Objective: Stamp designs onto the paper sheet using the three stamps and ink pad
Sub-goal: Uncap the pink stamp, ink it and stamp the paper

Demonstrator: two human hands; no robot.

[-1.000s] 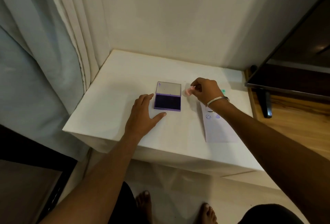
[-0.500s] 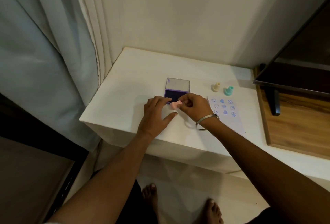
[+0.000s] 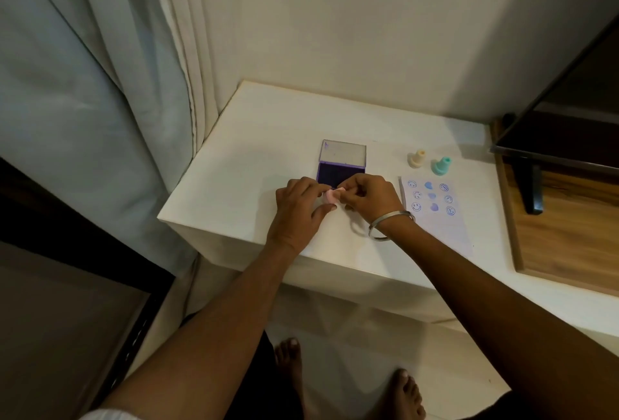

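Since half a second ago, both hands have stayed together in front of the ink pad (image 3: 341, 170), and the pink stamp (image 3: 331, 196) between them has barely shifted. Both forearms reach in from the bottom edge and meet near the front middle of the white table (image 3: 268, 138). The left hand (image 3: 299, 210) lies palm down with its fingers curled toward the stamp, thumb stretched beneath it, pinching it from the left. The right hand (image 3: 370, 198) curls its fingers around the stamp's other end; a metal bangle (image 3: 390, 223) circles that wrist.

Only a small pale pink face of the stamp shows between the fingertips, so its shape and which end faces up cannot be made out. The two hands also cover the near edge of the ink pad; its dark purple pad and its raised lid behind remain visible.

To the right, the paper sheet (image 3: 442, 228) lies flat on the table, its near part bare and faint. It carries three rows of blue prints, smiley faces, hearts and round marks, too small to read. Behind the sheet stand a cream stamp (image 3: 416, 158) and a teal stamp (image 3: 441, 165), upright and just apart.
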